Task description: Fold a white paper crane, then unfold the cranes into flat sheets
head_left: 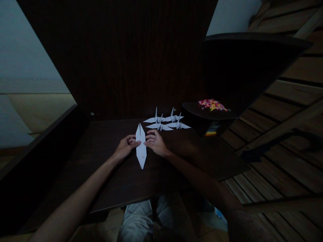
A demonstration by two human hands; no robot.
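A long piece of folded white paper (141, 151), pointed at both ends, is held upright lengthwise above the dark desk. Its far end has a slit down the middle, and a small brownish mark shows near its lower end. My left hand (126, 145) grips the left edge, thumb on top and fingers behind. On the right edge, my right hand (155, 143) pinches the paper with its thumb on the face. Just beyond my right hand stand several white origami cranes (159, 127) with wings spread and necks pointing up.
The dark wooden desk (108, 181) has a tall back panel and a raised left side (45, 141). At right, a small corner shelf (194, 109) bears a pile of pink and yellow bits (212, 105). Wooden slats (272, 168) stand further right.
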